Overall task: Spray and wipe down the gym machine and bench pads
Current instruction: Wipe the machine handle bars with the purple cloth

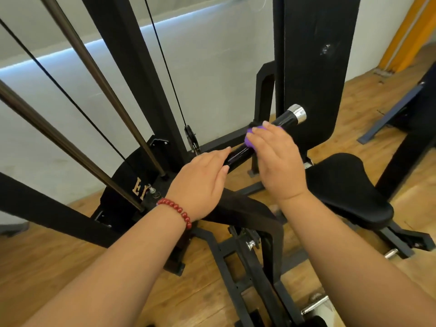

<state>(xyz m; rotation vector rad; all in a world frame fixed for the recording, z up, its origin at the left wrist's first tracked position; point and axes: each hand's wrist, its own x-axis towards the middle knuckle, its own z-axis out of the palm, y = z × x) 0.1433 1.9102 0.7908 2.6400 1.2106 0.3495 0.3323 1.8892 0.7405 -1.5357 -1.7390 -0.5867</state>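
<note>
- The purple cloth (pixel 249 138) is bunched against the black handle bar (pixel 284 121) of the gym machine, about halfway along the bar and below its chrome end cap (pixel 298 113).
- Your right grip (pixel 276 161) grasps that cloth, with the fingers curled over it and the bar; only a small fold of purple shows past your fingertips.
- Your left grip (pixel 200 178) is released: the fingers lie nearly straight along the lower stretch of the same bar, touching it just beside the cloth.
- A red bead bracelet (pixel 177 210) circles your left wrist.
- Behind the bar stands the tall black back pad (pixel 313 67), upright; the black seat pad (pixel 346 185) sits to the right of your right forearm.
- To the left, two dark guide rods (pixel 94 67) and thin black cables (pixel 165 57) slant down; one cable reaches a small pulley (pixel 190 136).
- The frame stands on a wooden floor (pixel 70 267), against a pale wall (pixel 212 67).
</note>
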